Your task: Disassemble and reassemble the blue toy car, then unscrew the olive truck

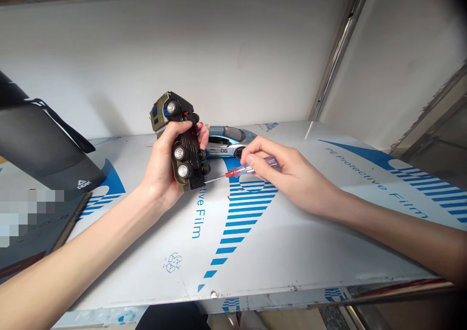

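An olive-green toy truck point(188, 157) is tipped on its side in my left hand point(164, 160), its wheels and black underside showing. The fingers of that hand wrap round the truck's middle. My right hand point(277, 165) is closed on a screwdriver point(241, 171) with a clear handle and a red collar. The screwdriver points left, and its thin metal tip is at the lower end of the truck's underside; whether it touches a screw is too small to tell. Behind both hands, a silver-blue toy car point(224, 147) marked 06 stands on the film-covered surface point(292, 242).
At the left lies a dark grey cylindrical bottle point(54, 145) with a black strap, tilted. Below it is a dark, flat, glossy object point(47, 228), partly pixelated. A white wall point(219, 53) rises behind, with a metal post point(339, 53) at the right. The surface's front edge runs along the bottom.
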Demonstrator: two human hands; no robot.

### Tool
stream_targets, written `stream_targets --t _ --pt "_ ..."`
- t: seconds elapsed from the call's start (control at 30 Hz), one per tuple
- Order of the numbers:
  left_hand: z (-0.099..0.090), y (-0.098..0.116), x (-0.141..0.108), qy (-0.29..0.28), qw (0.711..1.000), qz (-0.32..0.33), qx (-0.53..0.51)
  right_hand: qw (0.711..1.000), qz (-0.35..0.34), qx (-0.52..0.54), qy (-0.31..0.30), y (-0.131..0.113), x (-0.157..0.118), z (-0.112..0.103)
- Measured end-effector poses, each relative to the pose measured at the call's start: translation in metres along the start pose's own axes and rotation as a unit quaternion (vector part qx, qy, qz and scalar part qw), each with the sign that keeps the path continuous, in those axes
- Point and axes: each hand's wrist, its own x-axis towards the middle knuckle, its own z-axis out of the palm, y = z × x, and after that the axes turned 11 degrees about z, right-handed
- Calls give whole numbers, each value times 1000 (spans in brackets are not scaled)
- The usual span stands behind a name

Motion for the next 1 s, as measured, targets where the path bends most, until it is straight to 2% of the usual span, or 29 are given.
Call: stream_targets --t 0.3,0.4,0.5,0.7,0.87,1.0 --pt "-4 -1 4 -11 1000 9 14 994 -108 -31 -10 -4 -3 -2" --pt "-4 -1 4 3 1000 1 -5 997 -79 -23 2 -4 -3 -2" --pt "-5 0 3 -17 1000 3 -5 999 -43 -28 3 -4 -3 -2" --pt "-3 1 4 -1 1000 15 -23 993 -112 -25 -1 -7 -5 -4" --pt "-2 1 5 -18 999 28 3 999 -45 -19 -16 -7 -4 -4" --pt "-3 2 5 -18 999 29 10 997 -82 -15 5 -5 -3 -3"
